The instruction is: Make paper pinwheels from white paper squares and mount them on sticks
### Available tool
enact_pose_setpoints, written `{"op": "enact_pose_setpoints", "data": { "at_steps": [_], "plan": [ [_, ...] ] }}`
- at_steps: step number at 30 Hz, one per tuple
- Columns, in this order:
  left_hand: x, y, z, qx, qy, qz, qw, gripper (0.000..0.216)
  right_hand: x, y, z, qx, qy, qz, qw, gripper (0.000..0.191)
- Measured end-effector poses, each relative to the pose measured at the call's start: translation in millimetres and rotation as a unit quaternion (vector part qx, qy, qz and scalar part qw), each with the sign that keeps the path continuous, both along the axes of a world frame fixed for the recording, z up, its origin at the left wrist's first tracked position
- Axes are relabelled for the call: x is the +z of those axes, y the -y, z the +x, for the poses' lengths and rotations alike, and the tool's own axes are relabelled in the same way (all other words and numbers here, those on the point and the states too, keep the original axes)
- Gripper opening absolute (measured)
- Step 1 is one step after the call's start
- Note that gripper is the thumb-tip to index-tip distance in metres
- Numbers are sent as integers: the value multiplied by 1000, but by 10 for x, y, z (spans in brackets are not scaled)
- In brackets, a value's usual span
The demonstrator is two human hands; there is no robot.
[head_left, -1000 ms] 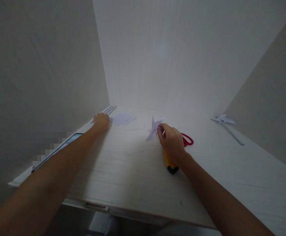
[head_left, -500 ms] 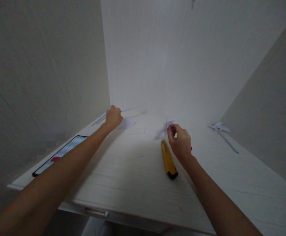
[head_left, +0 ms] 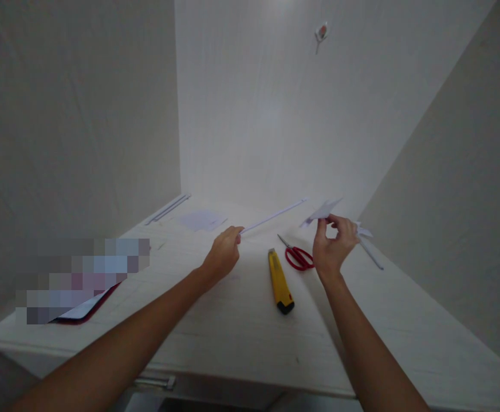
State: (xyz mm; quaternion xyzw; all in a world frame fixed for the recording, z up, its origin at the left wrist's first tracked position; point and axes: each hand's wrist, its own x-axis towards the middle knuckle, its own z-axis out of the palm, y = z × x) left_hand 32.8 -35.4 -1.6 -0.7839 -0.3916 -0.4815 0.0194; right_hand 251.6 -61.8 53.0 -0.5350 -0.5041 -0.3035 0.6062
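My left hand [head_left: 224, 252] is closed round one end of a thin white paper stick [head_left: 275, 214], which slants up to the right above the table. Between the thumb and fingers of my right hand [head_left: 333, 243] is a folded white paper pinwheel [head_left: 325, 210], raised off the surface. The stick's far end points toward the pinwheel, and the two are apart. Below them lie red-handled scissors [head_left: 299, 258], just left of my right wrist, and a yellow box cutter [head_left: 280, 281]. A finished-looking pinwheel on a stick [head_left: 372, 253] lies behind my right hand, partly hidden by it.
White paper sheets [head_left: 200, 218] lie at the back left, beside more paper sticks [head_left: 168, 209] along the left wall. A phone [head_left: 89, 309], mostly blurred out, rests at the table's left edge. Walls close in the white table [head_left: 232, 337] at the back and both sides.
My left hand has brought the stick from the back left toward the middle. My right hand has lifted the pinwheel and moved right, uncovering the scissors. The view has shifted slightly.
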Motion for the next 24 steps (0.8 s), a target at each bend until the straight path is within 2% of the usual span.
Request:
{"op": "enact_pose_setpoints", "data": {
  "at_steps": [24],
  "plan": [
    [-8, -45, -52, -15, -16, 33, 999, 24, -42, -62, 28, 2, -5, -32, 999, 12]
  ]
}}
